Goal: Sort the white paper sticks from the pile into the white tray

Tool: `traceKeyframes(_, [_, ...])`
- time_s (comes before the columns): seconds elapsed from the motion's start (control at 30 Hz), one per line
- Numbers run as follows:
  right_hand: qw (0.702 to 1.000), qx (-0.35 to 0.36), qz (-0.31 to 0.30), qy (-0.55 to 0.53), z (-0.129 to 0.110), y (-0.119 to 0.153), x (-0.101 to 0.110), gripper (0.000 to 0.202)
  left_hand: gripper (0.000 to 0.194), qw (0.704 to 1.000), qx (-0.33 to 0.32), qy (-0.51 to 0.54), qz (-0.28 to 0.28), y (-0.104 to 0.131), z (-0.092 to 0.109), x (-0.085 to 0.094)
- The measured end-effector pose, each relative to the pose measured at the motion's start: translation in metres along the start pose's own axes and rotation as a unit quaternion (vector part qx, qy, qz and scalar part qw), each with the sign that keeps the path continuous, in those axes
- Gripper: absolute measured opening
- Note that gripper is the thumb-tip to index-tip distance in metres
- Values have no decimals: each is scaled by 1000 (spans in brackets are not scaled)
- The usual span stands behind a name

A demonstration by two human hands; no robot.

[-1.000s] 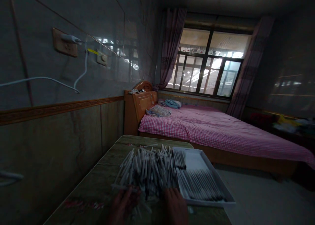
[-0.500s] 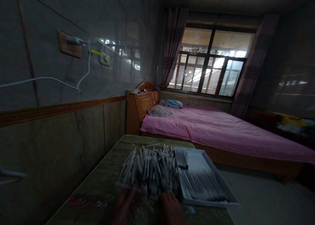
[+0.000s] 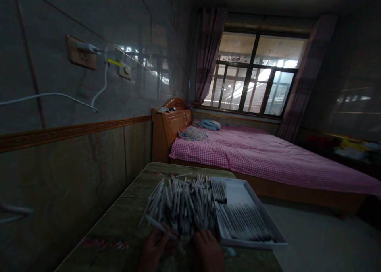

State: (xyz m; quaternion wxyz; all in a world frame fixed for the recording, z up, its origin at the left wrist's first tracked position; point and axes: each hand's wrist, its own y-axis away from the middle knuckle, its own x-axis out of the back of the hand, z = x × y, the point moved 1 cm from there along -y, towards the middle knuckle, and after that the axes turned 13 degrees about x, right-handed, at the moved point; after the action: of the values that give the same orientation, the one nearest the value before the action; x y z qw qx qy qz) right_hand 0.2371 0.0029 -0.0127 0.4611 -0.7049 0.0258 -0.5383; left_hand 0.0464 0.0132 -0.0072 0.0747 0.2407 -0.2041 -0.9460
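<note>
Nearest the camera, at the near edge of the table (image 3: 119, 224), the person's two hands work at the foot of a pile of white sticks (image 3: 181, 202). The left hand (image 3: 154, 248) has its fingers curled around one loose white stick (image 3: 159, 225) that lies aslant at the pile's near left corner; the grip looks closed on it, though the light is too dim to see each finger. The right hand (image 3: 208, 250) rests just right of the left, fingers drawn together and bent down onto the near ends of the pile; whether it pinches anything cannot be told.

The sticks look thin, light and stiff, like pen barrels or refills. Smooth and round, they would likely roll and slide over one another, so a pinch near the middle of one stick, or a loose gathering of several near their ends, seems the surest hold. They seem unlikely to break under a light grip.

Touching the right side of the pile sits a shallow white tray (image 3: 268, 234), with dark slim rods laid in a row along its left half. Some small reddish bits (image 3: 101, 244) lie on the table left of the pile. Beyond the pile stands a bed (image 3: 268, 157) under a pink checked sheet, and past it a window (image 3: 253, 81) with curtains.
</note>
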Motion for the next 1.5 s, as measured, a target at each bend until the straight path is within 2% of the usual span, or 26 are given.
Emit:
traceKeyframes(0.07, [992,-46,16,-115,-3,1,-5,22,44,1000,17,24,-11,2,-3,-3])
traceKeyframes(0.17, [938,-156,66,-303,-5,1,-8,14,29,993,47,108,-7,6,3,-3])
traceKeyframes(0.23, [906,-221,104,-345,-3,2,-7,26,16,979,56,196,10,8,15,1])
traceKeyframes(0.27, [904,-230,112,-342,-1,2,-5,32,17,969,69,234,22,9,21,4])
traceKeyframes(0.33, [930,-193,87,-301,0,2,-3,30,27,952,85,294,18,10,32,9])
traceKeyframes(0.4, [967,-136,27,-215,-2,-1,-4,19,32,939,104,329,3,12,37,12])
traceKeyframes(0.47, [988,-101,-29,-114,-7,-6,-8,24,34,932,120,342,-11,14,38,10])
traceKeyframes(0.57, [994,-71,-82,-32,-16,-15,-16,31,36,934,129,333,-23,16,36,6])
traceKeyframes(0.67, [994,-39,-100,-4,-20,-20,-25,36,39,939,124,321,-17,15,34,5])
traceKeyframes(0.83, [996,-31,-77,13,-19,-14,-31,41,32,948,133,288,-7,14,30,6])
traceKeyframes(1.0, [998,-7,-50,40,-19,-13,-28,37,17,972,104,212,-14,11,17,3])
traceKeyframes(1.17, [997,12,-46,63,-17,-16,-28,32,17,980,87,180,6,5,7,3])
traceKeyframes(1.27, [996,-4,-47,76,-15,-11,-33,31,14,982,93,167,1,4,4,2])
traceKeyframes(1.4, [998,-55,-37,15,-13,-2,-35,29,30,986,74,146,-22,2,-1,1])
traceKeyframes(1.5, [987,-108,0,-120,-12,1,-31,20,41,990,77,112,-27,-3,-6,0])
